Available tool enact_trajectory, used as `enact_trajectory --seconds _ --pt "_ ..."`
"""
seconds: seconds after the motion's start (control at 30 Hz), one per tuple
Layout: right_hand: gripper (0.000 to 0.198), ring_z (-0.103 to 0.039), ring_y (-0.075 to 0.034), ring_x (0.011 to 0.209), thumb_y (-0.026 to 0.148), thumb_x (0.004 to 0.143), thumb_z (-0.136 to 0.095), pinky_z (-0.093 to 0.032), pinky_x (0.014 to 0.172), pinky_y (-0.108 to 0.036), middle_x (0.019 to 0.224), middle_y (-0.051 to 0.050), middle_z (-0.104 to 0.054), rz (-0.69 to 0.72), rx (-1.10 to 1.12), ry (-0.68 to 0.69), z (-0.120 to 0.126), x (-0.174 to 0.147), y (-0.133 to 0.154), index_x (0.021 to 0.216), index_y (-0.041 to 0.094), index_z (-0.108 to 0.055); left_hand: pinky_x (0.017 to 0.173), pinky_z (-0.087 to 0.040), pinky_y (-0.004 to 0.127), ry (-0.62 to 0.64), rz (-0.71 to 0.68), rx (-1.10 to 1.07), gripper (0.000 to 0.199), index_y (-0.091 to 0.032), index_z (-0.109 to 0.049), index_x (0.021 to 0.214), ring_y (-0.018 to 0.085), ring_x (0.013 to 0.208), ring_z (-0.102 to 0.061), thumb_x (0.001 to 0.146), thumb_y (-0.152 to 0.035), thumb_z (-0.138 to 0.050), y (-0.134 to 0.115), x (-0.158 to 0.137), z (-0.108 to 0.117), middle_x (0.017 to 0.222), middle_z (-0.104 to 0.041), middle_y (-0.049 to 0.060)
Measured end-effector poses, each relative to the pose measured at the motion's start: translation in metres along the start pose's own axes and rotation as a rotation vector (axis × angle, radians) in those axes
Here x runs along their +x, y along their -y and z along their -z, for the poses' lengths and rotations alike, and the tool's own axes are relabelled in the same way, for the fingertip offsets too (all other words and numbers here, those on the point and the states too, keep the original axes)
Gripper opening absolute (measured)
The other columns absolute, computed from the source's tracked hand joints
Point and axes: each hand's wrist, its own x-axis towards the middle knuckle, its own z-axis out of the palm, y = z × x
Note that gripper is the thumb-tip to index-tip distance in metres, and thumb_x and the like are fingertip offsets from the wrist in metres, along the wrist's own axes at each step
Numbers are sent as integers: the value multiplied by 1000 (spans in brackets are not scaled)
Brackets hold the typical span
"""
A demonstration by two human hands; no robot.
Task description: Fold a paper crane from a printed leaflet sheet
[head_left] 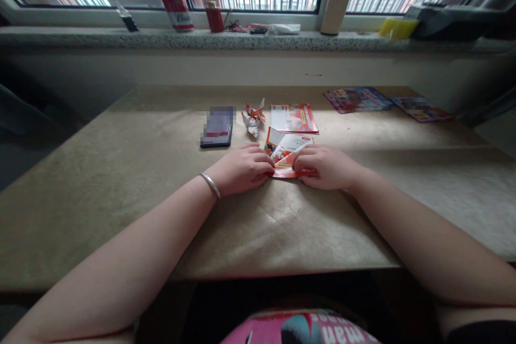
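Observation:
A red and white printed sheet of paper (287, 151), partly folded with slanting creases, lies on the table between my hands. My left hand (246, 169), a silver bangle at its wrist, has its fingers closed on the sheet's lower left edge. On the opposite side my right hand (325, 165) pinches the lower right edge, its fingers curled over the paper. Just beyond the sheet is a stack of printed leaflets (296, 118). Folded paper figures (253, 117) with pointed tips stand to the left of that stack.
A dark phone (218, 127) lies left of the paper figures. Colourful cards (358, 99) and another small pile (421, 109) rest at the table's back right. The windowsill (145, 38) holds a red can (176, 9), a red lighter-like item (214, 17) and a yellow object (397, 28).

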Motion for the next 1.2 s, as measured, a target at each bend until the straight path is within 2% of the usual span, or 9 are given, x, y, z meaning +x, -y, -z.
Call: enact_trajectory --seconds 0.13,0.27,0.37,0.5,0.63,0.77,0.93,1.07,1.2 --pt "7 -63 -21 84 24 79 -59 -47 74 -32 90 -5 -70 -22 -30 18 0 0 2 83 22 -65 95 -45 37 12 12 71 20 -23 -72 94 18 99 -64 92 -22 -52 2 -1 1 103 -73 3" --pt "8 -63 -18 80 24 82 -57 -44 70 -30 85 -3 -70 -41 -20 23 2 0 4 78 22 -64 89 -48 37 2 81 100 26 -21 -74 90 18 92 -66 95 -27 -49 3 -1 -2 97 -74 7" --pt "11 -60 -18 75 27 82 -57 -40 65 -29 81 -3 -68 -62 -70 43 5 -1 4 75 22 -62 86 -51 36 -14 110 58 28 -20 -74 101 19 91 -66 96 -26 -47 4 -1 -8 103 -74 8" --pt "18 -55 -17 68 32 83 -56 -34 60 -29 75 -3 -64 -104 -123 77 11 -3 0 69 21 -57 91 -52 37 30 109 31 34 -19 -66 122 22 105 -63 93 -24 -49 4 -3 -10 123 -67 9" --pt "21 -53 -14 67 30 83 -55 -34 60 -27 72 -2 -59 -115 -40 102 14 -6 -7 65 20 -53 91 -53 37 97 146 49 32 -18 -68 118 23 104 -63 92 -27 -52 5 -5 -5 121 -68 8" --pt "19 -53 -14 66 28 84 -52 -35 60 -27 71 -2 -60 -120 -27 101 16 -9 -11 66 21 -55 89 -53 35 85 140 25 29 -18 -71 110 20 98 -65 92 -27 -50 5 -5 -4 112 -71 8" --pt "11 -58 -17 72 29 82 -56 -37 63 -27 79 -3 -67 -187 -40 24 15 -12 -15 77 21 -63 87 -52 33 73 86 27 30 -20 -69 114 20 99 -64 94 -29 -50 3 -5 -7 113 -70 8" --pt "18 -60 -18 77 36 86 -56 -39 66 -28 81 -4 -69 -153 -13 24 11 -11 -19 86 22 -68 91 -53 34 71 78 4 31 -20 -67 119 21 104 -63 94 -29 -51 1 -4 -9 117 -68 8" --pt "25 -55 -15 65 39 88 -54 -37 60 -26 76 -3 -68 -217 121 22 10 -11 -20 88 20 -71 97 -52 35 63 58 -64 32 -18 -65 120 20 109 -62 94 -29 -50 1 -3 -11 121 -67 9"
